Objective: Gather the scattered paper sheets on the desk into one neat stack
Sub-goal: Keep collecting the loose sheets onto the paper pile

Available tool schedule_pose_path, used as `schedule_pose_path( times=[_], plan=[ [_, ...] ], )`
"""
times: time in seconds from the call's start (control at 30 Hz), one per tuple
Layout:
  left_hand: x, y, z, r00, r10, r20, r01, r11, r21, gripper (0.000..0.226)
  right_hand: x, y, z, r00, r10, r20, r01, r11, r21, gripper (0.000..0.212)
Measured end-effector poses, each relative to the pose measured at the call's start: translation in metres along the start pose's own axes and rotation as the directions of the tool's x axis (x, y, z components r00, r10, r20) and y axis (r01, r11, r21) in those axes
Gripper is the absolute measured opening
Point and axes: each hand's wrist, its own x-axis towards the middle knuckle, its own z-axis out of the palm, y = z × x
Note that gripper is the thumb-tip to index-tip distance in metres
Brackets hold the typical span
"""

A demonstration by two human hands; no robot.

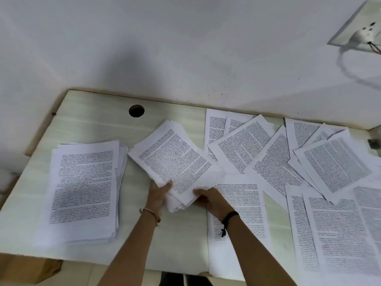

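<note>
Left hand point(159, 193) and right hand point(208, 198) each grip the near edge of a thick bundle of printed sheets point(175, 159) mid-bench point(99, 112), thumbs on top; floppy, slippery paper, best clamped at both edges; loose sheets point(329, 162) lie right, neat stack point(82, 186) left.

The left hand point(159, 193) and right hand point(208, 198) grip the near edge of a tilted bundle of sheets point(175, 157) above the table point(99, 112). A squared stack point(82, 186) lies left; loose sheets point(329, 182) overlap right.

Printed sheets point(82, 186), text illegible
</note>
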Motion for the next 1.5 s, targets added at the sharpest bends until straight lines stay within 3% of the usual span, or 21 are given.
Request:
schedule_pose_path(
  times=[0.07,0.13,0.2,0.23,0.3,0.33,0.43,0.5,0.57,0.6,0.67,0.77,0.87,0.97,1.0,1.07,1.2,1.3,1.43,1.5],
  plan=[
    [0.001,-0.006,-0.003,0.998,-0.015,-0.053,0.022,0.992,0.122,0.043,0.006,-0.006,-0.002,0.993,-0.099,-0.067,0.105,0.991,0.087,0.037],
    [0.001,-0.007,-0.013,0.997,-0.042,-0.066,0.055,0.975,0.214,0.048,0.013,-0.019,-0.012,0.941,-0.187,-0.281,0.219,0.972,0.087,0.053],
    [0.002,-0.011,-0.026,0.987,-0.092,-0.128,0.124,0.955,0.268,0.052,0.015,-0.034,-0.016,0.895,-0.262,-0.362,0.184,0.954,-0.235,0.057],
    [0.002,-0.013,-0.028,0.979,-0.105,-0.176,0.152,0.949,0.277,0.056,0.016,-0.039,-0.017,0.895,-0.306,-0.324,0.141,0.884,-0.445,0.050],
    [-0.002,-0.018,-0.025,0.968,-0.100,-0.229,0.163,0.947,0.275,0.059,0.017,-0.043,-0.020,0.915,-0.365,-0.172,0.082,0.585,-0.807,0.039],
    [-0.006,-0.018,-0.021,0.966,-0.084,-0.246,0.151,0.952,0.266,0.059,0.015,-0.043,-0.018,0.923,-0.371,-0.099,0.069,0.414,-0.908,0.039],
    [-0.012,-0.020,-0.008,0.958,-0.039,-0.286,0.120,0.955,0.272,0.057,0.003,-0.037,-0.011,0.909,-0.416,0.025,-0.008,-0.077,-0.997,0.037],
    [-0.015,-0.020,-0.001,0.953,-0.015,-0.304,0.107,0.952,0.288,0.054,-0.002,-0.034,-0.006,0.902,-0.431,0.035,-0.073,-0.231,-0.970,0.047],
    [-0.015,-0.020,0.003,0.948,-0.001,-0.320,0.103,0.947,0.304,0.052,-0.002,-0.033,-0.001,0.930,-0.366,0.041,-0.069,-0.284,-0.956,0.054],
    [-0.015,-0.020,0.003,0.946,0.001,-0.323,0.106,0.944,0.312,0.050,0.001,-0.033,0.001,0.947,-0.318,0.041,-0.052,-0.276,-0.960,0.056],
    [-0.014,-0.018,-0.001,0.948,0.005,-0.319,0.102,0.943,0.317,0.045,0.005,-0.032,-0.001,0.976,-0.216,-0.004,-0.037,-0.147,-0.988,0.061],
    [-0.011,-0.013,-0.017,0.970,-0.005,-0.242,0.078,0.953,0.294,0.046,0.011,-0.033,-0.014,0.935,-0.354,0.019,0.029,0.023,-0.999,0.053],
    [-0.011,-0.007,-0.034,0.991,-0.036,-0.129,0.060,0.981,0.186,0.053,0.012,-0.038,-0.017,0.932,-0.361,-0.040,0.080,0.313,-0.947,0.048],
    [-0.015,0.001,-0.042,0.987,-0.159,-0.023,0.160,0.975,0.157,0.071,0.019,-0.042,-0.002,0.961,-0.270,-0.060,0.130,0.632,-0.764,0.044],
    [-0.017,0.000,-0.042,0.980,-0.199,0.013,0.194,0.966,0.171,0.070,0.023,-0.042,0.001,0.955,-0.284,-0.082,0.145,0.691,-0.708,0.050],
    [-0.012,-0.002,-0.047,0.969,-0.244,0.036,0.228,0.944,0.239,0.067,0.028,-0.041,0.007,0.955,-0.283,-0.087,0.145,0.704,-0.696,0.057],
    [0.024,-0.021,-0.072,0.982,-0.122,-0.145,0.159,0.946,0.281,0.072,0.033,-0.039,0.015,0.984,-0.180,0.011,0.104,0.519,-0.848,0.065],
    [0.017,0.017,-0.054,0.978,0.003,-0.210,0.069,0.941,0.332,0.050,0.041,-0.038,0.022,0.950,-0.312,-0.033,0.147,0.534,-0.833,0.056],
    [0.039,0.037,-0.042,0.963,0.143,-0.227,-0.004,0.854,0.520,0.050,0.061,-0.044,0.036,0.884,-0.467,-0.029,0.252,0.527,-0.811,0.033],
    [0.049,0.041,-0.038,0.962,0.149,-0.230,0.022,0.796,0.606,0.051,0.070,-0.048,0.042,0.863,-0.504,-0.043,0.285,0.555,-0.781,0.033]
  ],
)
